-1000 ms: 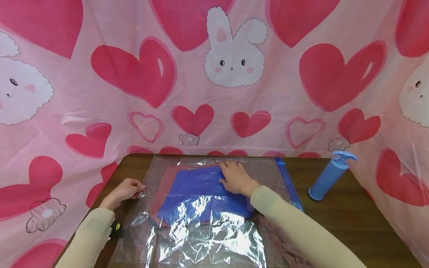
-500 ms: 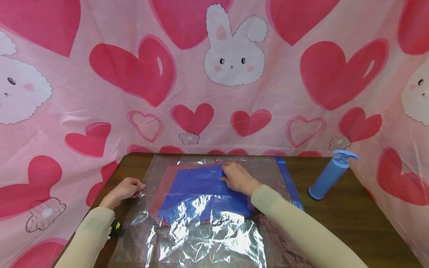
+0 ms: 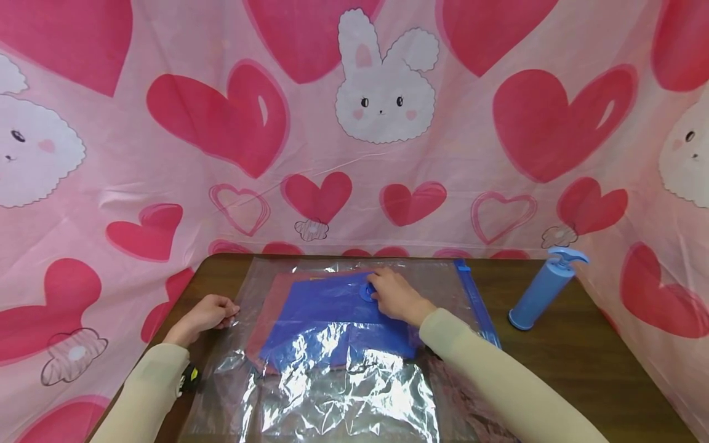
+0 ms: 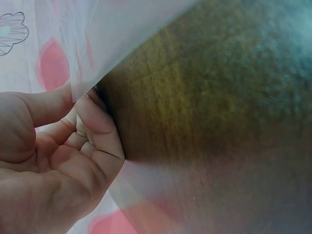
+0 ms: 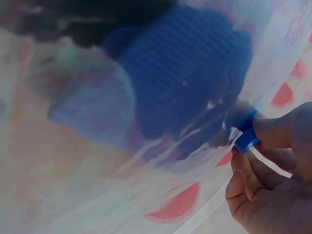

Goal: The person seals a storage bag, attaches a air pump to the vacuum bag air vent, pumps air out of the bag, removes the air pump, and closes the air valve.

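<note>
A clear plastic vacuum storage bag (image 3: 229,381) lies flat, with folded blue cloth (image 3: 327,301) and pinkish-red cloth (image 3: 269,317) inside. My left hand (image 3: 207,312) pinches the bag's left edge between thumb and forefinger; the left wrist view shows the film (image 4: 105,53) between them. On top of the bag, my right hand (image 3: 397,296) grips the cap of a round blue valve (image 3: 366,292). In the right wrist view, the thumb and fingers pinch that blue cap (image 5: 247,137). A blue zip seal (image 3: 479,304) runs down the bag's right side.
A blue hand pump (image 3: 541,294) stands at the right on the dark wooden table (image 3: 581,357). A pink cloth backdrop (image 3: 354,160) with hearts and rabbits rises behind the table and along both sides.
The right hand has gone from lying spread over the valve to pinching its cap, and has shifted slightly right, uncovering more of the valve. The left hand keeps its place.
</note>
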Motion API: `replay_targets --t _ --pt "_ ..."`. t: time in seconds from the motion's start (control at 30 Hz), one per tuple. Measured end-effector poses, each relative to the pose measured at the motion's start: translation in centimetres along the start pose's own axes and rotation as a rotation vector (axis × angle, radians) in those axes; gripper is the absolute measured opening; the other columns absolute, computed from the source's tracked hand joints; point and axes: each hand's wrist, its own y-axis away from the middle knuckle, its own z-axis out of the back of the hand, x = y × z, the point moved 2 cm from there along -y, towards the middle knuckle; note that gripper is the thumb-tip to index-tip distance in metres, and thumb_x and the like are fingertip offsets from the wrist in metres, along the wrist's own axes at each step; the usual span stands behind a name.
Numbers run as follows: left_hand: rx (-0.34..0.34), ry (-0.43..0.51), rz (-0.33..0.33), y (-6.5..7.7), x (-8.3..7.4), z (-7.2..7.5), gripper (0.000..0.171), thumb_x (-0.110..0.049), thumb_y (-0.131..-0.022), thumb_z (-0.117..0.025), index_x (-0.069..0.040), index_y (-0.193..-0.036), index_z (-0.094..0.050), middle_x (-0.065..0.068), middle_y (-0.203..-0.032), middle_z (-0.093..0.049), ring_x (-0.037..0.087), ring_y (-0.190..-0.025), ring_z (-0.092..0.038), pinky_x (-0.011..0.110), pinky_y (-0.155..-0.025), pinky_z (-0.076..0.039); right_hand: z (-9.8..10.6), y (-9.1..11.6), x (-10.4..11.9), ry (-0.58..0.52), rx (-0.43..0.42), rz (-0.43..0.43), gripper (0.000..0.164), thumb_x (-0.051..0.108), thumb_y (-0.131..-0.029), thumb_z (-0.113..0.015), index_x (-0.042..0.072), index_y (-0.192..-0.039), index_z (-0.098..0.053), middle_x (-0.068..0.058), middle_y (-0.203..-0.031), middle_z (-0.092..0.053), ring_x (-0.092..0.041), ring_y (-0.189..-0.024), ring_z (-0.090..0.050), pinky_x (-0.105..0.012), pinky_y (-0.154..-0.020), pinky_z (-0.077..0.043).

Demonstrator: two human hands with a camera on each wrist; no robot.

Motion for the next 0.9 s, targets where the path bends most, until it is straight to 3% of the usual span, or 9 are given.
replay_targets --t 0.5,0.77,0.9 --pt "0.002 0.001 0.000 -0.2 0.1 -0.1 0.025 -0.007 -0.106 -0.059 0.004 -0.084 -0.066 0.005 -0.073 -0.058 0.020 -0.070 -0.054 0.031 -0.064 -0.049 0.3 2.0 -0.8 -0.045 -0.039 -0.095 0.033 0.011 -0.098 -0.076 -0.006 -0.125 -0.068 -0.022 -0.118 -0.067 -0.039 -0.113 -0.063 -0.052 -0.102 -0.051" --pt "0.001 0.004 0.001 0.0 0.1 -0.1 0.025 -0.007 -0.106 -0.058 0.004 -0.084 -0.065 0.005 -0.073 -0.056 0.020 -0.070 -0.054 0.033 -0.065 -0.048 1.1 4.2 -1.5 -0.061 -0.101 -0.141 0.034 0.014 -0.097 -0.078 -0.005 -0.124 -0.069 -0.020 -0.116 -0.069 -0.039 -0.112 -0.065 -0.053 -0.101 -0.051" --pt "-0.002 0.004 -0.004 0.1 0.0 0.0 0.026 -0.007 -0.106 -0.057 0.004 -0.084 -0.065 0.004 -0.072 -0.056 0.020 -0.070 -0.053 0.032 -0.065 -0.047 1.8 5.8 -2.2 -0.113 -0.121 -0.215 0.038 0.014 -0.097 -0.078 -0.005 -0.128 -0.068 -0.022 -0.120 -0.067 -0.040 -0.115 -0.064 -0.055 -0.100 -0.052"
